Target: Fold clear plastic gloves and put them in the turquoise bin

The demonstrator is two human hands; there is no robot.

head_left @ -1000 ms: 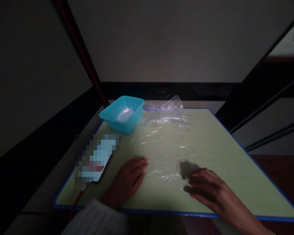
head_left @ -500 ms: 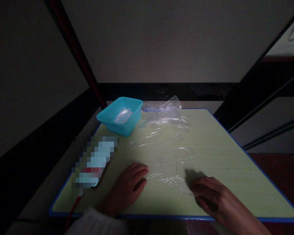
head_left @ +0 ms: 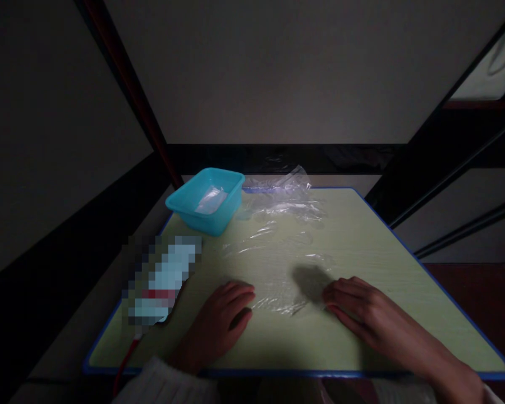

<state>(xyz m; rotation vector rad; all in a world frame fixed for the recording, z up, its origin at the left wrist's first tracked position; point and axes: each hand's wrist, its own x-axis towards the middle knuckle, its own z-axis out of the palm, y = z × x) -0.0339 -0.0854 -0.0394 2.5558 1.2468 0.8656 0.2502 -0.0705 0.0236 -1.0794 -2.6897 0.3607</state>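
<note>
both hands lie flat and holding nothing on the clear plastic sheet point(head_left: 278, 264). the left hand point(head_left: 221, 322) presses its near edge. the right hand point(head_left: 362, 314) touches it too.

Her left hand point(head_left: 219, 322) is bare and comes out of a thick white knitted sleeve point(head_left: 168, 381) with a soft, ribbed-looking cuff at the wrist. The right hand point(head_left: 362, 320) is bare too. Its forearm is uncovered right down to the lower corner of the view, where the dim light blurs the rest.

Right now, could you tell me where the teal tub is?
In the head view, the teal tub sits on the far left corner of the table, beside the plastic sheet.
</note>
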